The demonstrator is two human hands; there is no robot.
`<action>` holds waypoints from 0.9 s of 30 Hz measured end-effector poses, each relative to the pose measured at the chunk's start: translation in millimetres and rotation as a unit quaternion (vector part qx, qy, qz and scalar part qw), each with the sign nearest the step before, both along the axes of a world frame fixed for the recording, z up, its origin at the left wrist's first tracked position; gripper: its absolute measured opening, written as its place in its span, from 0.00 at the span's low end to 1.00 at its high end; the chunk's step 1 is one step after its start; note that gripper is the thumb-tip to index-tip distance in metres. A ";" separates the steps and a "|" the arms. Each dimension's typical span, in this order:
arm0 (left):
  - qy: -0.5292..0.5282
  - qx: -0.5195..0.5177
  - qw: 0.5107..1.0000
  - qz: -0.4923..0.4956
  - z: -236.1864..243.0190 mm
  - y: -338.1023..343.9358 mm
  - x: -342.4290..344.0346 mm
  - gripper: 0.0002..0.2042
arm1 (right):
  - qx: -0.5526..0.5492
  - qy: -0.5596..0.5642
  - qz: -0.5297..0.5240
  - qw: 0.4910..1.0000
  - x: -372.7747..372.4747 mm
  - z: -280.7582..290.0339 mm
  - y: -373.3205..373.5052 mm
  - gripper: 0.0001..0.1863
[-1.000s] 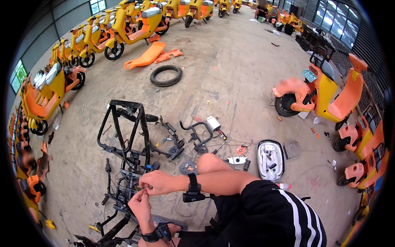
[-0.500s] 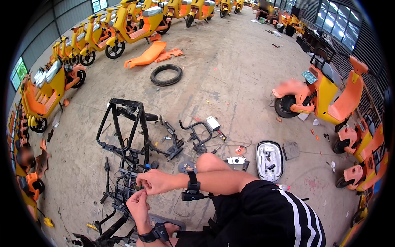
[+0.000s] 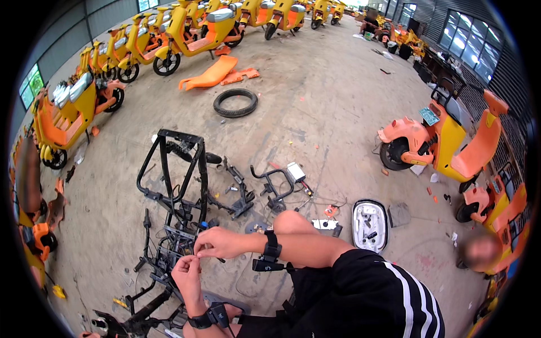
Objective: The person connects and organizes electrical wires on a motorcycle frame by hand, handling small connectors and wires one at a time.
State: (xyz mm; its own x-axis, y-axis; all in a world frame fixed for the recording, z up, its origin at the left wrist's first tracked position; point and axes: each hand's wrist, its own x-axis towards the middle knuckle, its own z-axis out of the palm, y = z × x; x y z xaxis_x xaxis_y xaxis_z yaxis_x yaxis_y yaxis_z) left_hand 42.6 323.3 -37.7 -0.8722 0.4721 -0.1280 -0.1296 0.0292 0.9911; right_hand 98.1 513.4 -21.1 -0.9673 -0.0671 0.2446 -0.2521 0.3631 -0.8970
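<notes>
Frame (image 3: 203, 180): we see bare black tubing on the floor, left of the person's knee (image 3: 295, 222); its tall loop rises beyond the hands, and its lower tubes run toward the bottom edge.
Left hand (image 3: 187, 275): we find it raised over the frame's near part, thumb and forefinger drawn together at the tips, the other fingers curled; whether anything lies in the pinch, we cannot tell.
Right hand (image 3: 218, 243): we see it reach in from the right, back upward, thumb and fingers bent and partly closed, their tips just beside the left hand's; we cannot make out what, if anything, they grip.
Wires (image 3: 181, 246): we spot them among the tubes, just left of the right hand.
Straps: we count one black band on each wrist, right (image 3: 272, 243) and left (image 3: 200, 321).
Bracket (image 3: 276, 194): we see it lying beyond the knee, a white box (image 3: 295, 172) near its right side.
Shell (image 3: 382, 217): we note a white inside with small dark parts in it, beside a grey cloth (image 3: 399, 214).
Tyre (image 3: 235, 114): we see it flat on the floor farther off, near orange panels (image 3: 211, 74).
Scooters (image 3: 194, 36): we see yellow rows behind.
</notes>
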 end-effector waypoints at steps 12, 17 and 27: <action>0.078 -0.055 0.995 -0.023 5.8 -2.6 13.1 0.05 | 0.004 -0.081 -0.052 0.995 15.4 2.9 -13.7 0.07; 0.028 -0.009 1.000 -0.008 1.6 -3.6 6.8 0.04 | 0.032 0.117 -0.127 0.984 8.7 2.3 -24.6 0.07; -0.029 0.053 0.998 0.003 8.0 1.8 8.7 0.06 | 0.107 0.209 -0.127 0.964 9.1 6.4 -29.5 0.09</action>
State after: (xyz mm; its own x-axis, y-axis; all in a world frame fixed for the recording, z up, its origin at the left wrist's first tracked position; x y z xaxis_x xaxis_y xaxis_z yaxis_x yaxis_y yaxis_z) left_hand 51.3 325.1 -29.6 -0.8672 0.4811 -0.1281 -0.1868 -0.0758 0.9795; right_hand 107.2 483.9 -14.7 -0.7793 0.0666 0.6231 -0.4534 0.6265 -0.6340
